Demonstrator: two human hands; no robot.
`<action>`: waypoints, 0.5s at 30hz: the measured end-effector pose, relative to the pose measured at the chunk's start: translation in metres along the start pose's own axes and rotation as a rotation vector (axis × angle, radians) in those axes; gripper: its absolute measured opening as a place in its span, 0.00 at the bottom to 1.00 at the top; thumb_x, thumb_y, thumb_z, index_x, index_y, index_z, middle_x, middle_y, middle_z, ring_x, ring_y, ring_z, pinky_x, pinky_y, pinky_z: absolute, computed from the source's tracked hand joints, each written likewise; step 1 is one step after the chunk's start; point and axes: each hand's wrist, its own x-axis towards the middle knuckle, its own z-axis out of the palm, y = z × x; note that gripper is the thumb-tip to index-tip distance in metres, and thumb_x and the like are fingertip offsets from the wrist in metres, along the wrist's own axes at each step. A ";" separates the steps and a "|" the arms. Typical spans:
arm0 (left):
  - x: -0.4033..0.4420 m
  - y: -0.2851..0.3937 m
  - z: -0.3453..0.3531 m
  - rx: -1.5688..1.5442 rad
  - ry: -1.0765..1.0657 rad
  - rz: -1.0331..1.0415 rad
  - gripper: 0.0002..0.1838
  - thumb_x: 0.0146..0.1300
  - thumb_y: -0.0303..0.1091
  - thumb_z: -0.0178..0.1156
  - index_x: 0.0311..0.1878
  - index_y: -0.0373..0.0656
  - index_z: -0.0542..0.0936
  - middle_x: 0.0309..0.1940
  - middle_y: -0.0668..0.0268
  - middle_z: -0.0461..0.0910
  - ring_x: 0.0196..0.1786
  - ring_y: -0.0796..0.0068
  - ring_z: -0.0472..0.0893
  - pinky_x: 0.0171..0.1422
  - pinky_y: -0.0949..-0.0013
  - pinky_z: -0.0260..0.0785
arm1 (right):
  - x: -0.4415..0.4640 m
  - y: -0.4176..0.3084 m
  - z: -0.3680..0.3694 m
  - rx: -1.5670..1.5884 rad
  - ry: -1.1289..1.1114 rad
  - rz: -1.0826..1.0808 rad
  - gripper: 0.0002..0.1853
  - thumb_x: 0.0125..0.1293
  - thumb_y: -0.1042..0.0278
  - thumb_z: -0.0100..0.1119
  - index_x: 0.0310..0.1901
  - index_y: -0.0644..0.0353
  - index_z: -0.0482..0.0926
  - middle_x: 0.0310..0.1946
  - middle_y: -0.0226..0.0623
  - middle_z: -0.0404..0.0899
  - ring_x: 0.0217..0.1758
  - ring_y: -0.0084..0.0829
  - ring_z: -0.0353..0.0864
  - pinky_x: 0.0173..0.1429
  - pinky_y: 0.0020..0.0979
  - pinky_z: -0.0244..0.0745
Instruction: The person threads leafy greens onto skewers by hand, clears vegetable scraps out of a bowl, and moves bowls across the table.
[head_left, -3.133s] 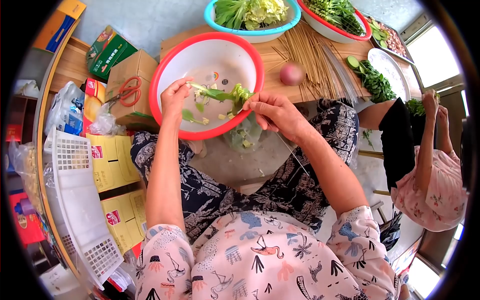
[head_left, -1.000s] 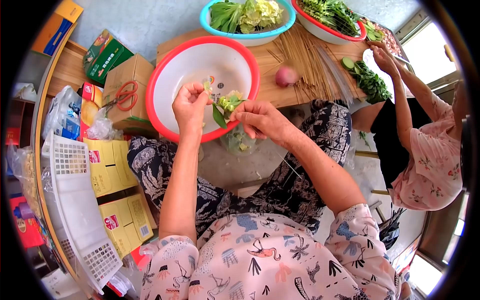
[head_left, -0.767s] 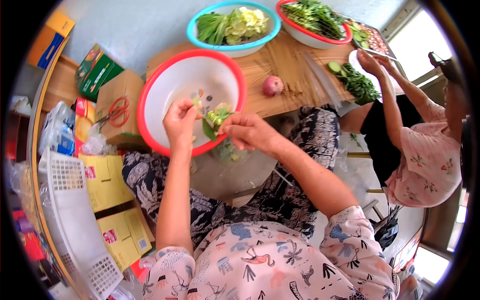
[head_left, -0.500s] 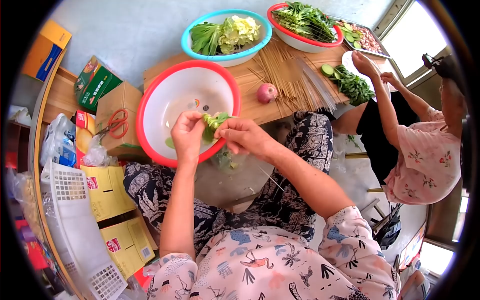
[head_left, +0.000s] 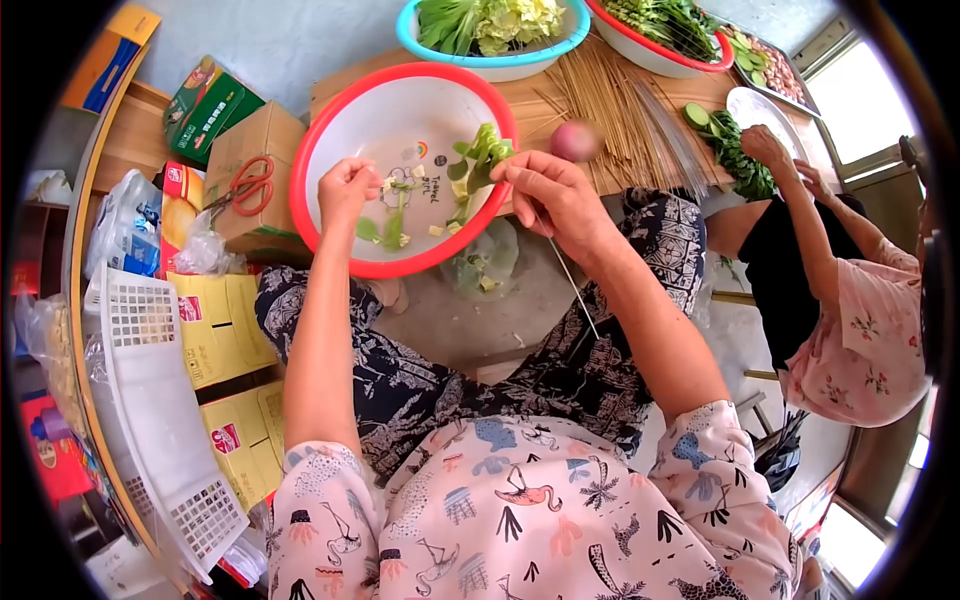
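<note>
My right hand (head_left: 560, 195) pinches a bunch of leafy greens (head_left: 484, 160) over the right rim of the red-rimmed white basin (head_left: 345, 120). A thin bamboo skewer (head_left: 575, 290) also runs from under this hand down toward my right knee. My left hand (head_left: 345, 195) is at the basin's left side, its fingers curled together; whether they hold a scrap I cannot make out. Between the hands, several green leaf and stem pieces (head_left: 394, 222) and pale bits show against the basin. Under the rim hangs a clear plastic bag (head_left: 482, 265) with green scraps.
Behind are a blue-rimmed basin of greens (head_left: 575, 40), a red-rimmed basin of greens (head_left: 715, 60), loose skewers (head_left: 610, 110) and a red onion (head_left: 573, 141). Scissors (head_left: 252, 187) lie against a carton (head_left: 235, 145) at left. Another person (head_left: 860, 320) sits at right beside a white plate (head_left: 765, 105).
My hands have moved apart: the left slightly left, the right up and right with the greens. Loose green pieces now show between them. The view has shifted, so the basin appears higher.
</note>
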 end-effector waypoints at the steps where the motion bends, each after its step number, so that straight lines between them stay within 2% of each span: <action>1: 0.004 -0.011 -0.002 0.144 -0.032 -0.096 0.05 0.60 0.29 0.60 0.35 0.37 0.81 0.30 0.66 0.82 0.31 0.80 0.82 0.35 0.78 0.75 | 0.000 -0.003 0.000 -0.015 0.018 -0.019 0.10 0.71 0.66 0.48 0.43 0.63 0.76 0.15 0.24 0.68 0.15 0.12 0.59 0.18 0.16 0.49; 2: 0.010 -0.019 -0.002 0.285 -0.062 -0.188 0.06 0.57 0.30 0.62 0.33 0.38 0.81 0.28 0.66 0.82 0.28 0.80 0.82 0.33 0.78 0.75 | 0.001 -0.004 0.000 -0.016 0.016 -0.021 0.10 0.71 0.66 0.48 0.43 0.63 0.76 0.15 0.24 0.68 0.15 0.12 0.59 0.18 0.16 0.49; 3: 0.015 -0.027 0.000 0.286 -0.062 -0.188 0.06 0.57 0.30 0.62 0.33 0.38 0.81 0.28 0.66 0.82 0.28 0.80 0.82 0.33 0.78 0.75 | 0.001 -0.004 -0.001 -0.012 0.021 -0.014 0.10 0.71 0.66 0.48 0.43 0.63 0.76 0.15 0.24 0.68 0.15 0.12 0.59 0.18 0.16 0.49; 5: 0.020 -0.040 0.008 0.622 -0.204 -0.299 0.09 0.53 0.35 0.66 0.32 0.39 0.82 0.26 0.63 0.83 0.25 0.75 0.82 0.32 0.74 0.76 | 0.001 -0.003 -0.001 -0.009 0.025 0.002 0.10 0.72 0.66 0.47 0.43 0.62 0.76 0.15 0.24 0.67 0.15 0.12 0.59 0.19 0.16 0.49; 6: 0.024 -0.042 0.011 0.620 -0.205 -0.304 0.09 0.53 0.35 0.66 0.32 0.39 0.82 0.26 0.63 0.83 0.25 0.75 0.82 0.32 0.74 0.76 | 0.002 -0.003 0.000 -0.009 0.025 0.007 0.10 0.72 0.66 0.47 0.43 0.62 0.76 0.15 0.24 0.67 0.15 0.12 0.59 0.19 0.16 0.49; 8: 0.030 -0.049 0.015 0.911 -0.347 -0.340 0.12 0.50 0.37 0.67 0.35 0.39 0.83 0.28 0.59 0.83 0.31 0.65 0.84 0.37 0.66 0.77 | 0.001 -0.002 0.001 -0.007 0.017 0.034 0.10 0.72 0.66 0.47 0.43 0.62 0.76 0.15 0.24 0.67 0.15 0.12 0.58 0.19 0.16 0.49; 9: 0.032 -0.053 0.016 0.908 -0.352 -0.353 0.12 0.50 0.37 0.67 0.35 0.39 0.83 0.28 0.59 0.83 0.31 0.65 0.84 0.37 0.66 0.77 | 0.001 -0.002 0.001 -0.006 0.018 0.047 0.10 0.72 0.66 0.47 0.43 0.62 0.76 0.15 0.24 0.67 0.15 0.12 0.58 0.19 0.16 0.49; 11: 0.032 -0.064 0.020 1.119 -0.269 -0.291 0.14 0.48 0.38 0.67 0.36 0.40 0.83 0.29 0.56 0.84 0.36 0.57 0.84 0.43 0.60 0.76 | 0.001 -0.003 0.002 -0.041 0.001 0.035 0.10 0.72 0.66 0.47 0.43 0.62 0.76 0.15 0.24 0.67 0.15 0.12 0.58 0.18 0.16 0.49; 15: 0.036 -0.066 0.019 1.081 -0.280 -0.319 0.14 0.48 0.37 0.67 0.36 0.40 0.83 0.34 0.55 0.84 0.39 0.52 0.82 0.47 0.59 0.75 | 0.002 -0.001 0.003 -0.047 0.003 0.045 0.11 0.72 0.66 0.47 0.43 0.63 0.76 0.15 0.24 0.67 0.15 0.12 0.58 0.18 0.17 0.48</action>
